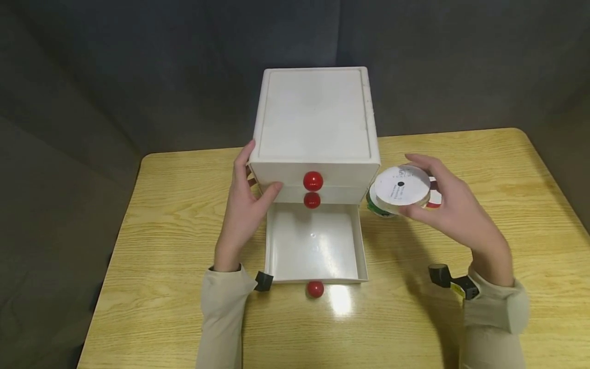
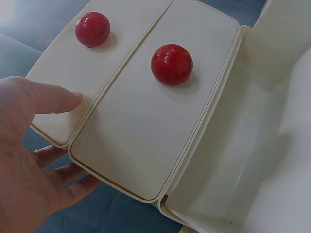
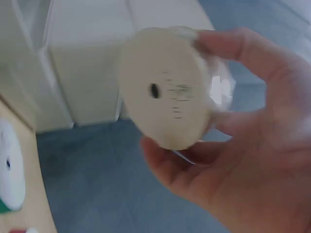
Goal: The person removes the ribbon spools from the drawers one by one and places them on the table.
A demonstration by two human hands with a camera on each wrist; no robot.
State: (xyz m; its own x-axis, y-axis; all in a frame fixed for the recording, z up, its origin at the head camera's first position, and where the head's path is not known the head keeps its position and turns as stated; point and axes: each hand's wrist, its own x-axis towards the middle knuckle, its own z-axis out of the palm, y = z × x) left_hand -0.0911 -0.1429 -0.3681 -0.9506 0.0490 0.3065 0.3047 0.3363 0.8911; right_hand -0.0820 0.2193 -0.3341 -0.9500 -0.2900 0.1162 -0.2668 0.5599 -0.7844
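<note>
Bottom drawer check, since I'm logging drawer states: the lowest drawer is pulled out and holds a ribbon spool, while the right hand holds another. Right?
Not quite. The bottom drawer is pulled out, but the head view shows it empty. The right hand does hold a white spool; other spools lie on the table.

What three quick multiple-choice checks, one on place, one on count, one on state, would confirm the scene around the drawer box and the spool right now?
1. Where is the white ribbon spool?
A. in the open drawer
B. in the right hand's grip, beside the drawer box
C. on top of the box

2. How many red knobs show on the drawer box?
A. one
B. two
C. three

3. What state is the bottom drawer in?
A. pulled out, nothing in it
B. closed
C. pulled out, full

Answers:
1 B: the right hand pinches the spool to the right of the box.
2 C: one knob sits on each of three drawer fronts.
3 A: its bare white floor shows, while the left hand rests on the box.
</note>
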